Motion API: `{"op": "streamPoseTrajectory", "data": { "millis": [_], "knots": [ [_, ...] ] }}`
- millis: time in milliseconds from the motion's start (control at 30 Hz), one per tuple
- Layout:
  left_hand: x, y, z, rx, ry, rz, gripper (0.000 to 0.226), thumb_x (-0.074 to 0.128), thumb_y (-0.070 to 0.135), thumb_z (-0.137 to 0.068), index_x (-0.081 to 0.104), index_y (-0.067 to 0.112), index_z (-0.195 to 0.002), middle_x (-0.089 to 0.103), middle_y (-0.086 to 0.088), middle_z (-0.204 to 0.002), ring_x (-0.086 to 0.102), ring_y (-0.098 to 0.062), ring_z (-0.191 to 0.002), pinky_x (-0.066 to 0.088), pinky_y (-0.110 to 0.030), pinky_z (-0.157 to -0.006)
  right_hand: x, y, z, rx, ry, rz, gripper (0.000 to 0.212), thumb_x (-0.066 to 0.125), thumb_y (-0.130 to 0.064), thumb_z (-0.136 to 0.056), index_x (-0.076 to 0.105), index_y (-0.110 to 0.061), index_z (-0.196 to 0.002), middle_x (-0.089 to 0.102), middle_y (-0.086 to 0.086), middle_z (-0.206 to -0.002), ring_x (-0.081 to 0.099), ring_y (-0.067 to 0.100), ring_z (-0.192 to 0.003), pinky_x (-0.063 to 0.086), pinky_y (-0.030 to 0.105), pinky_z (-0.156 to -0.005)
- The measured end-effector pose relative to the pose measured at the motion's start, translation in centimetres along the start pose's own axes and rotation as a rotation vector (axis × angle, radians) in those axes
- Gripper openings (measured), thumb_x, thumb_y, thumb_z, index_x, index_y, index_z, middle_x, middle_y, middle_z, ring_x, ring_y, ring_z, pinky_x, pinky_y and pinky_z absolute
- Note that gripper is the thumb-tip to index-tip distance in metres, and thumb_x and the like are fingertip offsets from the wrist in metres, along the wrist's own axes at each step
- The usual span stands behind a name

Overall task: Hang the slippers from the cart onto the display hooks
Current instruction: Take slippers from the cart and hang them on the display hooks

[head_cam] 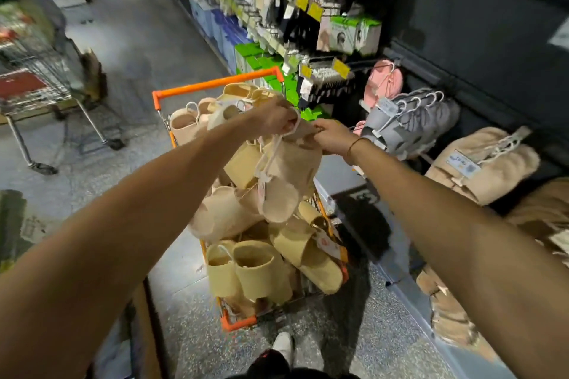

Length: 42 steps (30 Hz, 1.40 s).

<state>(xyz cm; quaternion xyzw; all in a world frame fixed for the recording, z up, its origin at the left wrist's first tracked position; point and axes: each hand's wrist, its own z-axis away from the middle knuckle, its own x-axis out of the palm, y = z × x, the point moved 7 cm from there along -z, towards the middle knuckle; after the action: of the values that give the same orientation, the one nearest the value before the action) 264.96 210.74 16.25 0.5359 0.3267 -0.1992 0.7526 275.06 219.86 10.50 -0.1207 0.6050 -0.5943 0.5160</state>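
An orange-framed cart (215, 83) stands in front of me, heaped with several pairs of beige slippers (255, 268) on white plastic hangers. My left hand (274, 118) grips the white hanger of a beige slipper pair (289, 175) lifted above the cart. My right hand (331, 135) pinches the top of that same pair. On the dark display wall to the right, grey slippers (412, 123), pink slippers (385, 83) and beige slippers (480, 166) hang on hooks.
Shelves of boxed and carded goods (277, 9) run along the aisle's right side. A metal shopping trolley (40, 80) stands at the left. More beige slippers (452, 314) hang low on the right. My shoe (284, 344) is behind the cart on the speckled floor.
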Motion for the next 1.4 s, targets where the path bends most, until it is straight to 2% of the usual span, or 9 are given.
{"op": "streamPoseTrajectory", "data": {
  "millis": [200, 367, 533, 633, 833, 1000, 1133, 1233, 1400],
  "knots": [
    [-5.6, 8.7, 0.2, 0.124, 0.361, 0.363, 0.028, 0.053, 0.018, -0.072, 0.059, 0.017, -0.045, 0.051, 0.003, -0.048, 0.045, -0.017, -0.056, 0.036, -0.030, -0.059, -8.0, -10.8, 5.0, -0.323, 0.246, -0.171, 0.017, 0.061, -0.016, -0.092, 0.069, -0.001, -0.090, 0.060, 0.004, -0.081, 0.054, 0.009, -0.076, 0.043, 0.022, -0.068],
    [-9.0, 17.6, 0.6, 0.273, 0.456, 0.367, 0.019, 0.045, 0.019, -0.063, 0.060, 0.010, -0.060, 0.060, -0.021, -0.071, 0.048, -0.019, -0.057, 0.037, -0.026, -0.054, -14.7, -15.3, 8.5, -0.398, 0.495, 0.006, 0.033, 0.064, -0.033, -0.093, 0.070, -0.006, -0.076, 0.057, 0.002, -0.068, 0.051, 0.010, -0.066, 0.040, 0.028, -0.060],
    [-9.6, 26.0, 0.2, 0.412, 0.493, 0.366, 0.026, 0.050, 0.023, -0.076, 0.064, 0.016, -0.055, 0.061, -0.008, -0.065, 0.055, -0.015, -0.061, 0.039, -0.028, -0.062, -22.7, -17.3, 12.9, -0.431, 0.788, 0.175, 0.041, 0.059, -0.040, -0.086, 0.061, -0.006, -0.063, 0.055, 0.016, -0.063, 0.053, 0.026, -0.065, 0.048, 0.047, -0.064],
    [-7.8, 30.4, 0.5, 0.541, 0.475, 0.409, 0.016, 0.056, 0.020, -0.093, 0.066, 0.009, -0.086, 0.059, 0.002, -0.071, 0.054, 0.006, -0.052, 0.044, -0.021, -0.052, -27.3, -17.6, 16.4, -0.397, 0.923, 0.242, 0.033, 0.060, -0.030, -0.091, 0.070, -0.006, -0.070, 0.066, 0.013, -0.078, 0.062, 0.031, -0.081, 0.051, 0.049, -0.078],
    [-4.1, 31.7, -3.2, 0.603, 0.519, 0.723, 0.016, 0.045, 0.026, -0.099, 0.054, 0.012, -0.103, 0.052, 0.003, -0.092, 0.051, -0.013, -0.087, 0.042, -0.030, -0.081, -35.7, -17.6, 24.0, -0.320, 1.141, 0.291, 0.040, 0.062, -0.030, -0.092, 0.063, -0.034, -0.052, 0.060, -0.012, -0.067, 0.063, 0.017, -0.084, 0.051, 0.041, -0.087],
    [3.3, 31.1, -8.7, 0.353, 0.295, 0.476, 0.038, 0.047, 0.035, -0.098, 0.058, -0.001, -0.102, 0.057, -0.015, -0.089, 0.056, -0.029, -0.090, 0.038, -0.037, -0.077, -39.8, -18.6, 30.1, -0.325, 1.248, 0.303, 0.030, 0.062, -0.030, -0.091, 0.070, -0.031, -0.062, 0.065, -0.012, -0.078, 0.065, 0.015, -0.088, 0.052, 0.042, -0.088],
    [13.9, 32.6, -8.1, 0.189, -0.294, 0.515, 0.069, 0.061, 0.072, -0.082, 0.060, 0.017, -0.124, 0.067, -0.003, -0.104, 0.066, -0.026, -0.099, 0.053, -0.038, -0.088, -42.9, -18.5, 34.7, -0.298, 1.355, 0.336, 0.036, 0.059, -0.032, -0.092, 0.066, -0.033, -0.057, 0.066, -0.012, -0.072, 0.065, 0.014, -0.085, 0.052, 0.042, -0.089],
    [20.3, 34.8, -5.9, 0.160, -0.614, 0.575, 0.058, 0.075, 0.060, -0.079, 0.065, 0.021, -0.120, 0.071, -0.005, -0.118, 0.066, -0.027, -0.110, 0.054, -0.040, -0.091, -44.8, -18.0, 37.7, -0.271, 1.405, 0.372, 0.033, 0.058, -0.033, -0.092, 0.069, -0.030, -0.061, 0.067, -0.006, -0.071, 0.067, 0.020, -0.082, 0.054, 0.045, -0.086],
    [25.4, 39.8, -3.5, 0.091, -0.619, 0.725, 0.032, 0.071, 0.038, -0.090, 0.070, 0.014, -0.110, 0.074, -0.009, -0.100, 0.069, -0.024, -0.088, 0.059, -0.032, -0.066, -47.1, -16.1, 42.9, -0.191, 1.431, 0.489, 0.033, 0.056, -0.031, -0.094, 0.065, -0.031, -0.062, 0.061, -0.012, -0.072, 0.064, 0.019, -0.086, 0.052, 0.044, -0.089]
  ]
}}
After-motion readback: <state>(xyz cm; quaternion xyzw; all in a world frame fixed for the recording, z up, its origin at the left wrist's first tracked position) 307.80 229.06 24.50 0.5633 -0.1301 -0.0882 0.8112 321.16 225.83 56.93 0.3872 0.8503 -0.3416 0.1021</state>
